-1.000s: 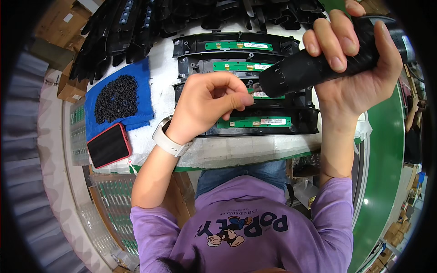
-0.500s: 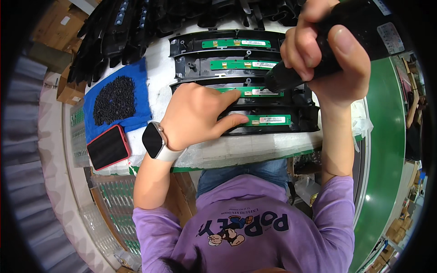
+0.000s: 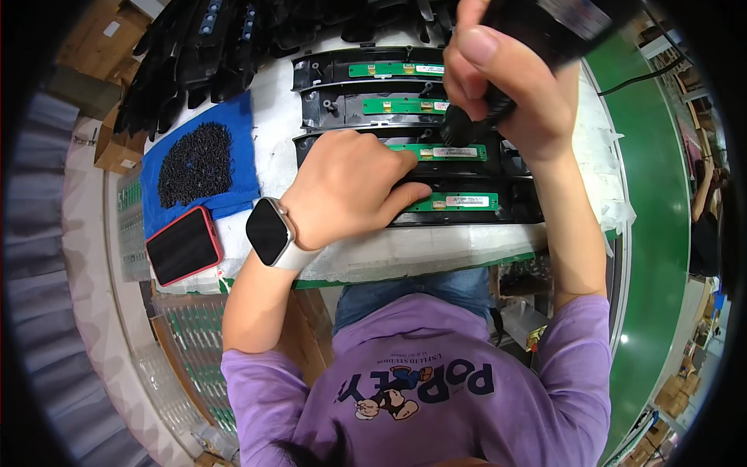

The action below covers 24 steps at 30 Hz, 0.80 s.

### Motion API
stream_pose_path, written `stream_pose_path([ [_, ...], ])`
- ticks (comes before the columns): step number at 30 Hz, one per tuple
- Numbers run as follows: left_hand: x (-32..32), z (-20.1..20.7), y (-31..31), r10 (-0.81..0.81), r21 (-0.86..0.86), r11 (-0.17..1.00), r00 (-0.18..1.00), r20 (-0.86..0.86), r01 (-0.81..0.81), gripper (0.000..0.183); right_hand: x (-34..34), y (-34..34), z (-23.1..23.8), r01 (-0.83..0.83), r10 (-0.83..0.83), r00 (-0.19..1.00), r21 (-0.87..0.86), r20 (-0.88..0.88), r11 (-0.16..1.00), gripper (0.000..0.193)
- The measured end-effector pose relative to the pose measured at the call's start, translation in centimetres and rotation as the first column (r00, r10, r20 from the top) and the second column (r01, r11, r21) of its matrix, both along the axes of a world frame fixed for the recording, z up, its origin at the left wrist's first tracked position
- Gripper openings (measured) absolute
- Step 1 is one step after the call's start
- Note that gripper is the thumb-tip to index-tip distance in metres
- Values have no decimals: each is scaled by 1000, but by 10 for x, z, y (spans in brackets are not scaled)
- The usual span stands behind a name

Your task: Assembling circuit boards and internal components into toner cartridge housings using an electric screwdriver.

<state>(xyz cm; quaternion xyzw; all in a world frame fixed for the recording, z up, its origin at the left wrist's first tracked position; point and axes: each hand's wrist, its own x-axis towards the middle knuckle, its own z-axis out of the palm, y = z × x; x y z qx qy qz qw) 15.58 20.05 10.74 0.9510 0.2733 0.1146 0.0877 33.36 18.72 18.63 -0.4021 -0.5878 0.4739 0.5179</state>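
Note:
My right hand is wrapped round a black electric screwdriver, its thick body slanting up to the right. The narrow nose points down over a green circuit board in the third of several long black plastic panels. The very tip is too dark to make out. Across the left part of that panel lies my left hand, forefinger on the board and thumb by the near wall, pinching the panel. Its other fingers are hidden beneath. Nearest me is another panel with a green board.
Small black screws lie heaped on a blue cloth at the left, beside a red-cased phone. Many black plastic parts are piled along the far side. A black cable hangs at the right.
My right hand has moved left with the screwdriver, whose nose has shifted slightly left above the third board. The left thumb has slid a little toward the third panel's near wall.

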Motion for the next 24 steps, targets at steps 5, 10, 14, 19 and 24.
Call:
stream_pose_path([
  [5,3,3,5,-25,-100,995,1000,-4,25,23,2,6,-7,-40,41,996,12,-76,999,22],
  [10,1,0,5,-22,-95,995,999,44,26,22,7,7,-4,4,-159,892,345,424,939,20],
  [14,0,-13,13,-5,-219,972,934,356,89,19,10,8,-35,-163,182,983,318,-31,934,33],
  [19,-8,-2,18,508,-834,455,678,531,312,36,27,10,-17,-324,555,774,562,-305,761,43],
  [24,-3,-9,13,620,-715,158,496,608,681,43,20,3,-14,-296,596,768,697,-233,654,48],
])
